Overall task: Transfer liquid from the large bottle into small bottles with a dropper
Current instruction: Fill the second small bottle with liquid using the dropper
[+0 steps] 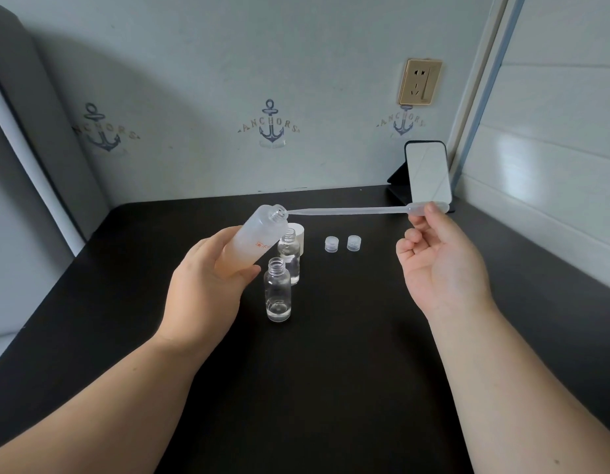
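R grip point(433, 254) pinches dropper point(348, 211); tip at lg bottle point(252, 241).

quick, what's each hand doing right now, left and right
Left hand: grip closed around the large bottle, held tilted above the table.
Right hand: grip pinching the dropper by its bulb, tip at the bottle's mouth.

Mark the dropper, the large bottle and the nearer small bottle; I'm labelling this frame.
dropper point(348, 211): head view, middle of its stem.
large bottle point(259, 236): head view, frosted body above the fingers.
nearer small bottle point(278, 292): head view, clear body.
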